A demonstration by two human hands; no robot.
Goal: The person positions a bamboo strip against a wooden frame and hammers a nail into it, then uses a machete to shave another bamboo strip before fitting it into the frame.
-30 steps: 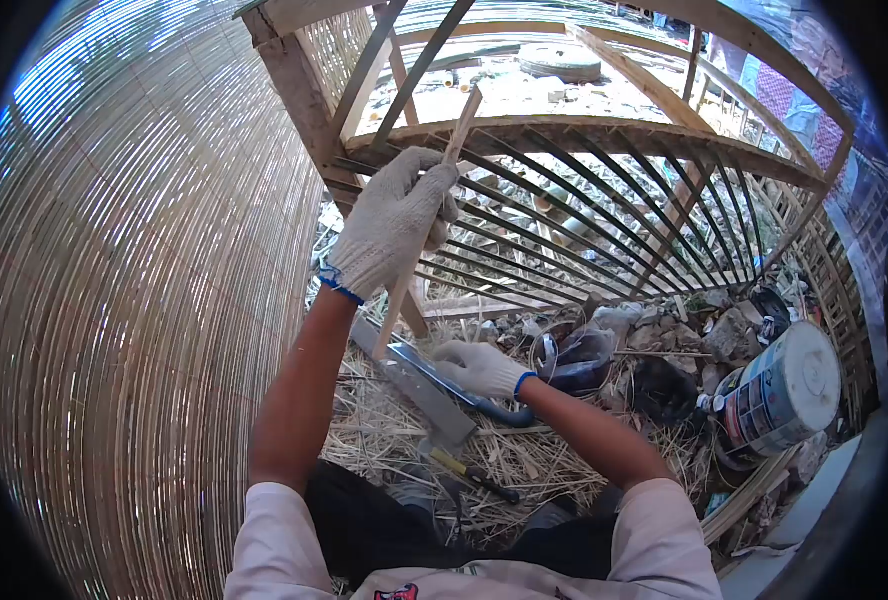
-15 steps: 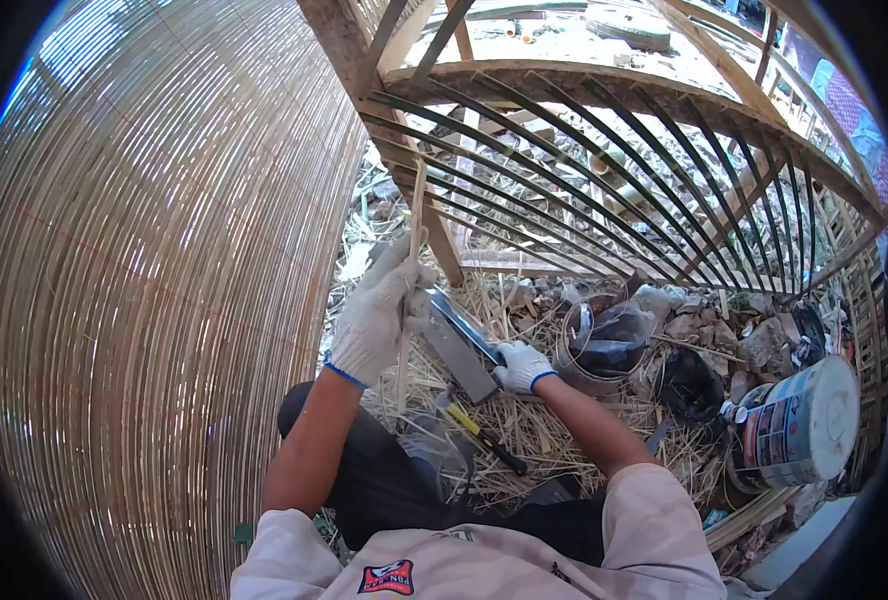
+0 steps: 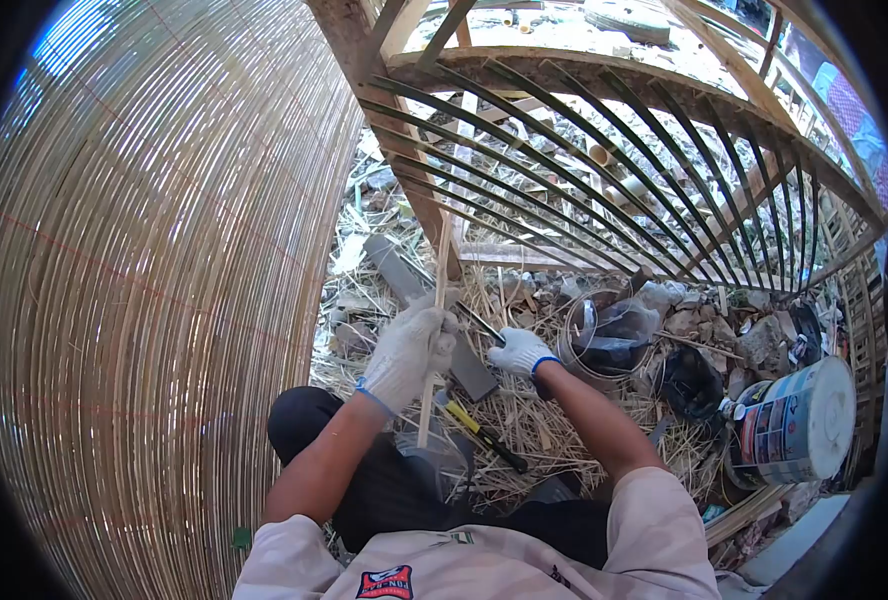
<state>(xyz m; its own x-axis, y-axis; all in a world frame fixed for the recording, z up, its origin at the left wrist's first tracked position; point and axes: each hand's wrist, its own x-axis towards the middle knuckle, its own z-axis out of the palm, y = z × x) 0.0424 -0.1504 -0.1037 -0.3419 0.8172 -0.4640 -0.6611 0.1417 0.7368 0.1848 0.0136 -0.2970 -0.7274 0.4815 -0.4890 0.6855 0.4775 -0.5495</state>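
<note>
My left hand [image 3: 404, 352], in a white knit glove, is closed around a thin pale bamboo strip [image 3: 425, 418]. The strip stands nearly upright in view, sticking out above and below the fist. My gloved right hand [image 3: 520, 353] grips a knife [image 3: 481, 324] by its handle. Its narrow dark blade points up and left, seen almost edge-on, with the tip close to the left fingers. Beneath both hands lies a long grey flat board [image 3: 472, 372], partly hidden by the left glove. A hammer [image 3: 482, 434] with a yellow and black handle rests on the straw below.
A tall screen of bamboo slats [image 3: 164, 300] rises on the left. Ahead stands a wooden frame [image 3: 604, 75] with dark green slats. To the right are a bucket [image 3: 576, 340] holding plastic, a black bag [image 3: 691, 382], rubble [image 3: 764, 347] and a paint bucket [image 3: 829, 420].
My left hand has moved right and down with the bamboo strip, uncovering the board's far end. The knife blade has turned from its shiny flat side to nearly edge-on.
</note>
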